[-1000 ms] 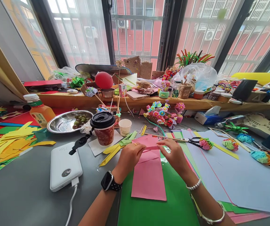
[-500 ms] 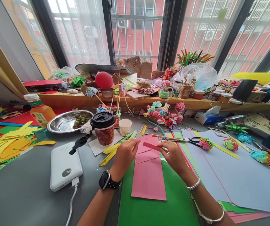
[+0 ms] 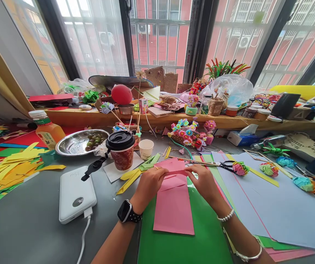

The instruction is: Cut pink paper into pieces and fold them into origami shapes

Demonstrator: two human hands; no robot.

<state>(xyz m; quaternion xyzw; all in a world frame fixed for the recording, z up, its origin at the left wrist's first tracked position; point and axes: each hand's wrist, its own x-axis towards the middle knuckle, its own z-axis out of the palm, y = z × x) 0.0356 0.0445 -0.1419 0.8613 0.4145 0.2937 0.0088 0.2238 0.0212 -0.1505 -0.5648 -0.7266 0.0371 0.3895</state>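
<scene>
A narrow dark pink paper strip (image 3: 177, 172) is stretched between my two hands. My left hand (image 3: 150, 185), with a black watch on its wrist, pinches the strip's left end. At the right end, the fingers of my right hand (image 3: 203, 183) are closed on it; silver bracelets circle that wrist. Beneath the strip lie pink paper sheets (image 3: 173, 211), overlapping at their upper part, on a shiny green surface (image 3: 168, 247).
Left are a white power bank (image 3: 76, 194), a lidded cup (image 3: 121, 152), a paper cup (image 3: 146, 148) and a steel plate (image 3: 64, 146). Scissors (image 3: 227, 167), paper flowers (image 3: 240, 168) and large pale sheets (image 3: 273, 205) lie right. A cluttered ledge (image 3: 157, 121) runs behind.
My left hand has moved slightly right and taken hold of the strip's left end. The strip, earlier held only by my right hand, now spans both hands.
</scene>
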